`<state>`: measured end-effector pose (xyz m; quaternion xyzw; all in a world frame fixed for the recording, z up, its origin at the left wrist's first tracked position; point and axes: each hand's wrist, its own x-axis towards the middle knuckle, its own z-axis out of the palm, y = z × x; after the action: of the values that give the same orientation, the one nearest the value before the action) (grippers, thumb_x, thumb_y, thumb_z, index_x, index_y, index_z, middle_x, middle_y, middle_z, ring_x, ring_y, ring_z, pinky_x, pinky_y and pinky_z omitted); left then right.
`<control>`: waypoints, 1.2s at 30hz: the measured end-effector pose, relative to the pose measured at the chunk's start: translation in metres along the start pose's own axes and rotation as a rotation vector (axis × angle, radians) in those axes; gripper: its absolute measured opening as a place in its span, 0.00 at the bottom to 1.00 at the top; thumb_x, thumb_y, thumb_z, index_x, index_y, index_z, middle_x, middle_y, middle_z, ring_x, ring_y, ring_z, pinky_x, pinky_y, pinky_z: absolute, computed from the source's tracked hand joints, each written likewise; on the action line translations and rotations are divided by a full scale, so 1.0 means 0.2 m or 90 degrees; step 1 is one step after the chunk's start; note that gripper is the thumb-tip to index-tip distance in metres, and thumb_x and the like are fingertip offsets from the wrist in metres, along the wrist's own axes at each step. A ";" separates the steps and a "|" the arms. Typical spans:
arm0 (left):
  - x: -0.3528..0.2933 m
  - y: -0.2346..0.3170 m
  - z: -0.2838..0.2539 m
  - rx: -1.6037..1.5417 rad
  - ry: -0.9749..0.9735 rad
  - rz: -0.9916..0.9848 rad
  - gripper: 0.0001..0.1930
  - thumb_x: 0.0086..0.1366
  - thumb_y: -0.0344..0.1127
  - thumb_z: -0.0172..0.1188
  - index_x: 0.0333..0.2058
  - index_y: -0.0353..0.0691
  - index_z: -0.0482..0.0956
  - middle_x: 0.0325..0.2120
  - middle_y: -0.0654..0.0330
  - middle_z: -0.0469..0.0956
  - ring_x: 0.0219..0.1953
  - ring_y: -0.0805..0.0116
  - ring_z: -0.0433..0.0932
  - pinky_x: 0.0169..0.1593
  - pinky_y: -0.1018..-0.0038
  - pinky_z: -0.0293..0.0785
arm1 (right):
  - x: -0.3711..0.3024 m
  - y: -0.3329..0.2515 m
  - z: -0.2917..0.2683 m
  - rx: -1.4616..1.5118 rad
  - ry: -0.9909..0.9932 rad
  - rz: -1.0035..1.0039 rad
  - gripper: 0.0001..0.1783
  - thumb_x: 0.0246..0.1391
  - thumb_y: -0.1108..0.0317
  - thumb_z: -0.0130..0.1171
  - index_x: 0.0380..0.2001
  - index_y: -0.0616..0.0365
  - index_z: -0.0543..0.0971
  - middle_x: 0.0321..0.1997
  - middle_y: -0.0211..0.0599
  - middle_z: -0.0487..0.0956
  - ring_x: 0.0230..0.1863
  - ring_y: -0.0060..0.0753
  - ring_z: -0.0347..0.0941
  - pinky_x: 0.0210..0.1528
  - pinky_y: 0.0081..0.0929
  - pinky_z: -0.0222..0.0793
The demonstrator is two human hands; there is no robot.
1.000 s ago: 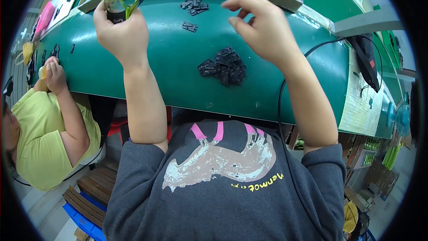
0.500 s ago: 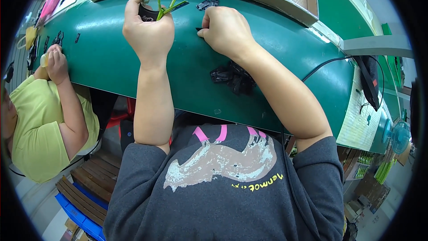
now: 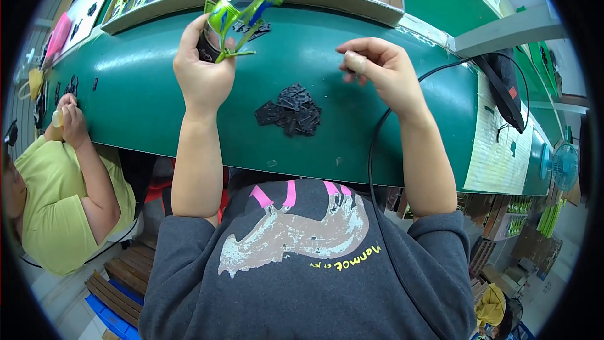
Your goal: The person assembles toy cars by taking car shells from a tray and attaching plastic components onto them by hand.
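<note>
My left hand [image 3: 206, 72] is closed around a bright green toy car shell [image 3: 242, 6] with dark windows and blue markings, held tilted above the table. A dark part sits at the lower end of the shell, against my fingers; its kind is hard to make out. My right hand [image 3: 384, 72] hovers to the right with its fingers loosely bent and apart, and no thing shows in it. Between and below the hands lies a heap of flat black plastic parts [image 3: 292, 110]. A smaller cluster of black parts [image 3: 255, 29] lies behind the shell, partly hidden by it.
A long cardboard box [image 3: 377, 12] of green car shells runs along the far side of the green table [image 3: 340, 151]. A black cable [image 3: 372, 145] passes close by my right forearm. At the left, a co-worker in a yellow-green shirt [image 3: 69, 208] handles something small.
My right hand has drawn back to the right from the small black cluster, and its pinch on a small black piece has opened. The shell has turned in my left hand. The view has shifted.
</note>
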<state>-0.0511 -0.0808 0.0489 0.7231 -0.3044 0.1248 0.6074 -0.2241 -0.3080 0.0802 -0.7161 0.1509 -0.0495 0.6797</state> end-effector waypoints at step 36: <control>-0.17 0.34 0.20 -0.201 -0.536 0.130 0.42 0.47 0.22 0.65 0.64 0.37 0.62 0.26 0.55 0.75 0.27 0.57 0.76 0.32 0.68 0.72 | -0.18 -0.12 -0.04 -0.237 0.015 -0.315 0.08 0.38 0.79 0.71 0.25 0.58 0.83 0.23 0.31 0.78 0.25 0.24 0.74 0.26 0.21 0.65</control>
<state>-0.1249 -0.1150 0.0757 0.5759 -0.6095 -0.1682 0.5182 -0.2577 -0.3040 0.1086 -0.8424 -0.0136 -0.1934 0.5027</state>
